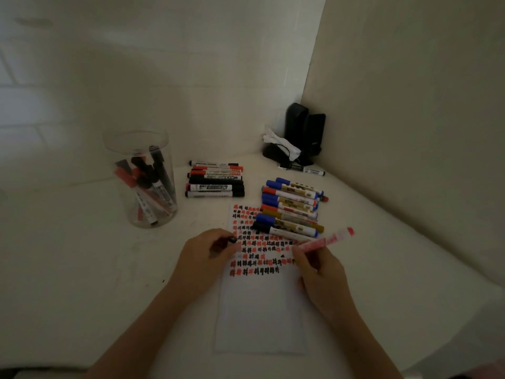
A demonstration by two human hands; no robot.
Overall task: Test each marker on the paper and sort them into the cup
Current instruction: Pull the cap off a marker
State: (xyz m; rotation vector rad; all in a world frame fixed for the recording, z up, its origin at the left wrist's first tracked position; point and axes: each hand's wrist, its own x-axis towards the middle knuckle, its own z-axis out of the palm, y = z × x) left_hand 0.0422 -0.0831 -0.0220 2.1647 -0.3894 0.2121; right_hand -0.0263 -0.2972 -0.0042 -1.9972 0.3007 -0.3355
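Note:
A white sheet of paper (259, 310) lies in front of me, its upper half covered with rows of red and black test marks. My right hand (317, 272) grips a red marker (328, 240) with its tip down near the marks. My left hand (205, 253) holds a small dark cap (232, 239) between its fingers, at the paper's left edge. A clear plastic cup (142, 181) at the left holds several red and black markers. One pile of black and red markers (216, 181) lies behind the paper, another of blue, red and gold markers (292, 209) at its upper right.
In the corner stands a black object (303, 132) with crumpled white paper (278, 144) against it. A single marker (308, 169) lies in front of it. Walls close off the white table at the back and right.

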